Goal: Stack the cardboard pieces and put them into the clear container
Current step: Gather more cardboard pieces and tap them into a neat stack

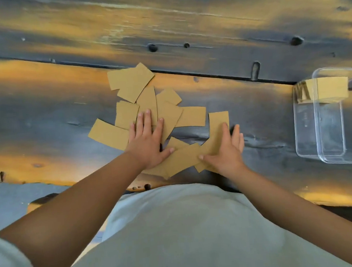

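Inside clear container [327, 124], stacked cardboard pieces [325, 90]

Both our arms stretched forward, left hand [146, 144] pressed flat, fingers spread; right hand [225, 151] flat too, thumb out.

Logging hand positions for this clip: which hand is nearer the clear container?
Right. The right hand rests on the cardboard pieces nearest the clear container, with bare table between them. The left hand lies flat mid-pile, farther away.
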`<state>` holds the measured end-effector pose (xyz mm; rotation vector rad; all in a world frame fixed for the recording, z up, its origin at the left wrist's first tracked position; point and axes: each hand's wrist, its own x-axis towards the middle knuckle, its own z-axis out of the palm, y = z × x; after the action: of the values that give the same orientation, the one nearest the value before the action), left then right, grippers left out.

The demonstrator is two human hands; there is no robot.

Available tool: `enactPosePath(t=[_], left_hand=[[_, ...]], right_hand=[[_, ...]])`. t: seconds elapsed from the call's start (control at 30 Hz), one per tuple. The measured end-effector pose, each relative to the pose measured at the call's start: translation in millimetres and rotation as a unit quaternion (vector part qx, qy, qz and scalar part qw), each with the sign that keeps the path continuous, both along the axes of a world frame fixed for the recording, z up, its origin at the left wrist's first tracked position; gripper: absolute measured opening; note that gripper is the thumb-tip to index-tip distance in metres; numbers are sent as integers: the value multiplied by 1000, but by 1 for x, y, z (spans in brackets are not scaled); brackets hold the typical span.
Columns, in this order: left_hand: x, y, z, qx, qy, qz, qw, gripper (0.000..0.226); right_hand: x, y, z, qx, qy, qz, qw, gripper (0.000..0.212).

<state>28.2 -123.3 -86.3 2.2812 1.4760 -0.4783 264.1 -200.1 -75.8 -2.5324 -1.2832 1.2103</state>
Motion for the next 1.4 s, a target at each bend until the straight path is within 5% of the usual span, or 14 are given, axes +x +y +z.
enactPosePath(t=[0.27,0.37,0.53,0.73,0.9,1.07,1.27,1.4], left_hand=[[26,16,-9,34,-37,-125,991,101],[29,-6,-8,43,-66,-185,980,108],[15,-53,-11,40,-51,-150,987,108],[35,-52,-18,50,-76,-156,984,109],[46,-22,-28,85,-101,-230,964,110],[45,-24,-24,132,-102,-254,953,108],[31,-65,-12,161,-128,-133,970,109],[29,-100,-21,112,-94,-143,979,105]], right_hand=[[7,-17,-13,2,-160,163,974,132],[9,4,-15,23,-129,142,981,129],[14,40,-15,66,-70,141,985,125],[15,50,-10,98,72,250,960,103],[13,63,-6,85,148,284,943,104],[22,81,-7,38,-20,399,916,131],[8,83,-13,40,-33,415,909,136],[0,81,-18,55,-63,428,900,129]])
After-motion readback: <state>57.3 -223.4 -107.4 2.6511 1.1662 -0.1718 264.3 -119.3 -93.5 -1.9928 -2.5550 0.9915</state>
